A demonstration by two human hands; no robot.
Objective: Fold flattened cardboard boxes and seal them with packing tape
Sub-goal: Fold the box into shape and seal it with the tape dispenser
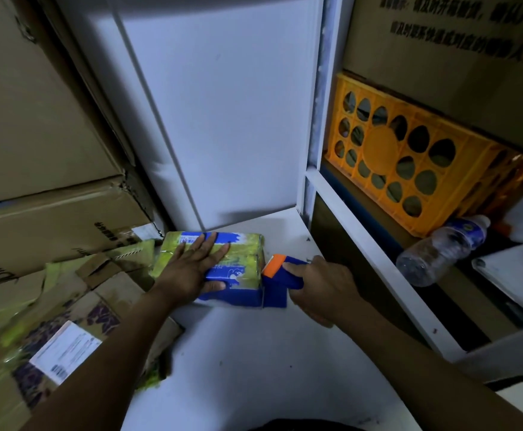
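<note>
Our left hand (191,262) lies flat, fingers apart, on the yellow-and-blue cardboard box (244,251), the fingers of our right hand (322,287) clamped on the blue-and-orange plastic tape gun (277,276) beside it.

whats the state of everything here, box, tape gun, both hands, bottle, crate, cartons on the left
box: closed, pinned under the left hand
left hand: fingers straight, pressing flat on the box top
right hand: curled round the tape gun
tape gun: held against the box's right end
bottle: lying on its side on the shelf
crate: on the shelf, contents unclear
cartons: flattened, piled at the left
</note>
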